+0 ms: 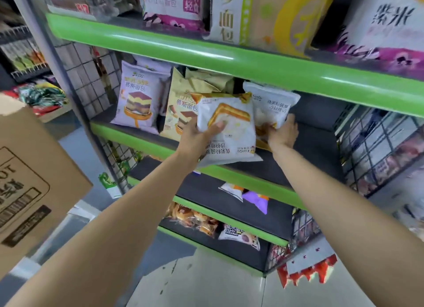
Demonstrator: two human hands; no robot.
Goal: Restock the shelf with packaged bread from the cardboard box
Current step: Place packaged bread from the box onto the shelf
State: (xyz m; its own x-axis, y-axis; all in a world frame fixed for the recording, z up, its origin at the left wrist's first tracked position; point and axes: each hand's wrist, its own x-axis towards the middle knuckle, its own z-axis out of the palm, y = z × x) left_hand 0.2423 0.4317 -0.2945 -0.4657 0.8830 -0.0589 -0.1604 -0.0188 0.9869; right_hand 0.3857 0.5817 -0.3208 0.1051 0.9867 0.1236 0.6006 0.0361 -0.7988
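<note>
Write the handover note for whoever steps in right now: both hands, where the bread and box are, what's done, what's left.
Left hand: grips a white sandwich-bread pack, printed side upside down, over the middle shelf.
Right hand: holds a second white pack upright further back on that shelf.
Cardboard box: at left, close to the camera; its contents are out of view.
Done: purple pack and tan pack stand at the shelf's left.
Left: set both white packs down; the shelf's right part is bare.
</note>
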